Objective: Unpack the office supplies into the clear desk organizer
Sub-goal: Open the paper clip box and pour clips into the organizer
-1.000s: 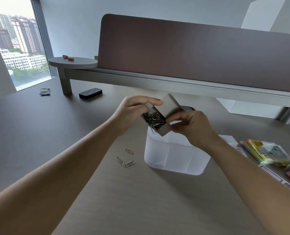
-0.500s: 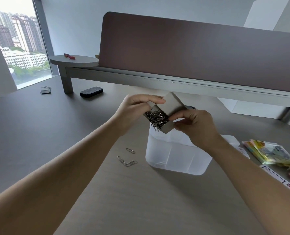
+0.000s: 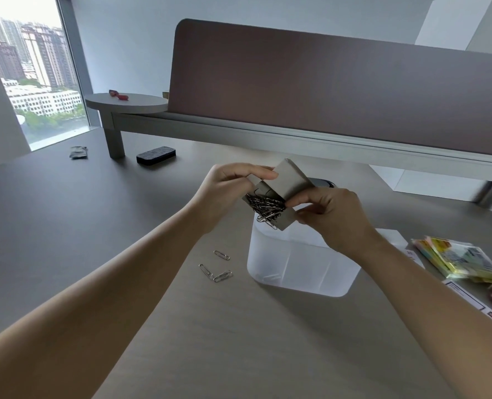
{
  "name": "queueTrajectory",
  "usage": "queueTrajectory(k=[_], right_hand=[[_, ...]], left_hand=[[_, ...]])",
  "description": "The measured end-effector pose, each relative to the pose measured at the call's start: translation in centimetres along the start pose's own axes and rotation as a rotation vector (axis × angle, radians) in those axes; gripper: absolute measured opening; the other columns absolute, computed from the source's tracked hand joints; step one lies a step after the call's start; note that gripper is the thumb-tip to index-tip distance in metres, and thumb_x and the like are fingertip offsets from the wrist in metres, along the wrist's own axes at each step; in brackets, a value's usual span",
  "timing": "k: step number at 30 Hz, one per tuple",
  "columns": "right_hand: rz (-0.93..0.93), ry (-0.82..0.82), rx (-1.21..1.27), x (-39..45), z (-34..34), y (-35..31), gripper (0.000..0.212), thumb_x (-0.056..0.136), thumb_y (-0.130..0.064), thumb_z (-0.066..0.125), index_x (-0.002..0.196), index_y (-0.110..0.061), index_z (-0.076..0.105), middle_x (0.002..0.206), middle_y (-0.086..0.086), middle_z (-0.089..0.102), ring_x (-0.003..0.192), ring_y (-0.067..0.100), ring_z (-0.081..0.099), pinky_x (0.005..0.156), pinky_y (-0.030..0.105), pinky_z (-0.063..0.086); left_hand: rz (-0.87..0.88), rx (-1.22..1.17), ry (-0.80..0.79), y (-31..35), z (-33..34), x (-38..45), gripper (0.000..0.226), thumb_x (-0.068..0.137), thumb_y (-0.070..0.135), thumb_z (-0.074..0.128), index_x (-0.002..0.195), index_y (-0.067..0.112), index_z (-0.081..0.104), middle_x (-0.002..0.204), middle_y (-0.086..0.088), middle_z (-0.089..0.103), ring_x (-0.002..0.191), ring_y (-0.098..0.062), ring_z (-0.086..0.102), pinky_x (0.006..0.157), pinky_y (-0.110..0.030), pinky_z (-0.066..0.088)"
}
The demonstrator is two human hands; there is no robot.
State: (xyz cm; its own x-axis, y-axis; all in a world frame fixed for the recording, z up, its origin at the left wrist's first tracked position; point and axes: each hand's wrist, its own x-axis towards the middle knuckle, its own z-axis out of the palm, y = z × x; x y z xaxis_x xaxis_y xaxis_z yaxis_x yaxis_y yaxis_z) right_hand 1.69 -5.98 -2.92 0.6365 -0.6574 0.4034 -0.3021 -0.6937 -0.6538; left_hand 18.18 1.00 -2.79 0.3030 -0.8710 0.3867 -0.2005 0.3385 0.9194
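Grey office desk (image 3: 66,226) — both hands, left hand (image 3: 227,188) and right hand (image 3: 329,218), pinch an open paperclip box (image 3: 282,194) over the clear organizer (image 3: 299,266); next, tip it further.

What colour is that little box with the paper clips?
Plain grey-beige box, seen in the head view.

An office: a long desk (image 3: 66,226) with a divider screen (image 3: 325,90) and a high-rise window (image 3: 28,76).

Grey desk (image 3: 51,214), brown partition (image 3: 325,90), daylit window (image 3: 31,76) left.
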Motion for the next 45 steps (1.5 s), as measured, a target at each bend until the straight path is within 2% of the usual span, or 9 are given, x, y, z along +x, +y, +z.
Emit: queueTrajectory(k=[6,11,15,19,23,27,32,40,45], right_hand=[[0.028,0.025,0.01,-0.1,-0.1,0.2,0.059,0.075,0.009,0.06,0.061,-0.049,0.058,0.059,-0.026,0.065,0.073,0.017,0.066,0.08,0.04,0.051],[0.011,0.05,0.024,-0.1,-0.2,0.3,0.052,0.076,0.01,0.06,0.063,-0.041,0.062,0.063,-0.013,0.069,0.066,0.014,0.063,0.066,0.021,0.047],[-0.041,0.046,-0.005,0.0,-0.2,0.5,0.03,0.077,0.011,0.057,0.082,-0.014,0.073,0.077,0.003,0.069,0.077,0.033,0.064,0.068,0.031,0.049],[0.002,0.045,-0.039,0.1,0.2,0.4,0.052,0.079,0.003,0.057,0.066,-0.047,0.063,0.078,0.003,0.072,0.081,0.03,0.066,0.074,0.04,0.052],[-0.002,0.06,-0.06,0.0,0.2,0.3,0.04,0.078,0.006,0.055,0.077,-0.031,0.07,0.078,-0.009,0.068,0.081,0.024,0.068,0.077,0.043,0.054],[0.033,0.052,-0.062,0.0,0.2,0.2,0.048,0.076,0.005,0.058,0.066,-0.041,0.064,0.076,0.0,0.072,0.079,0.027,0.067,0.078,0.043,0.054],[0.077,0.038,0.026,0.0,-0.3,0.0,0.061,0.072,0.013,0.058,0.057,-0.046,0.062,0.055,-0.033,0.061,0.065,0.004,0.063,0.079,0.038,0.051],[0.058,0.031,0.065,0.1,-0.3,0.1,0.061,0.072,0.014,0.058,0.058,-0.045,0.06,0.054,-0.035,0.06,0.058,-0.008,0.059,0.067,0.019,0.049],[0.09,0.008,0.013,0.0,-0.2,-0.1,0.067,0.074,0.013,0.055,0.051,-0.049,0.058,0.053,-0.037,0.058,0.059,-0.013,0.059,0.075,0.031,0.051]], left_hand=[[0.031,-0.001,-0.01,0.4,0.3,-0.1,0.049,0.077,-0.021,0.032,0.104,0.009,0.059,0.086,0.012,0.066,0.075,0.011,0.062,0.065,-0.006,0.045],[0.055,0.016,-0.033,0.4,0.6,-0.2,0.052,0.077,-0.021,0.034,0.11,0.013,0.055,0.095,0.007,0.062,0.079,0.012,0.061,0.07,-0.006,0.047],[0.044,0.042,-0.035,-0.2,0.3,-0.4,0.044,0.062,-0.003,0.042,0.087,0.021,0.069,0.104,0.011,0.059,0.088,0.013,0.057,0.077,-0.011,0.044],[0.021,-0.022,-0.012,-1.0,-0.4,-0.5,0.038,0.057,-0.001,0.044,0.084,0.021,0.06,0.093,0.004,0.059,0.069,0.003,0.059,0.064,-0.011,0.044],[0.009,-0.077,-0.051,-0.6,-0.6,-0.4,0.035,0.057,-0.003,0.044,0.082,0.015,0.06,0.083,0.007,0.067,0.064,0.003,0.061,0.058,-0.01,0.045],[0.005,-0.049,-0.061,-0.7,-0.8,0.0,0.036,0.057,-0.003,0.045,0.083,0.017,0.061,0.074,0.017,0.071,0.071,0.003,0.063,0.065,-0.011,0.049],[0.044,0.004,-0.062,-0.4,-0.8,-0.2,0.035,0.062,-0.009,0.049,0.082,0.018,0.062,0.074,0.014,0.069,0.072,0.002,0.063,0.066,-0.014,0.051],[0.079,0.082,-0.05,0.4,-0.4,-0.5,0.052,0.071,-0.029,0.044,0.089,0.017,0.06,0.09,0.007,0.062,0.071,0.009,0.063,0.062,-0.01,0.052],[0.047,0.087,-0.017,-0.2,-0.6,-0.2,0.05,0.073,-0.026,0.041,0.09,0.018,0.06,0.089,0.005,0.062,0.068,0.008,0.062,0.059,-0.008,0.048]])
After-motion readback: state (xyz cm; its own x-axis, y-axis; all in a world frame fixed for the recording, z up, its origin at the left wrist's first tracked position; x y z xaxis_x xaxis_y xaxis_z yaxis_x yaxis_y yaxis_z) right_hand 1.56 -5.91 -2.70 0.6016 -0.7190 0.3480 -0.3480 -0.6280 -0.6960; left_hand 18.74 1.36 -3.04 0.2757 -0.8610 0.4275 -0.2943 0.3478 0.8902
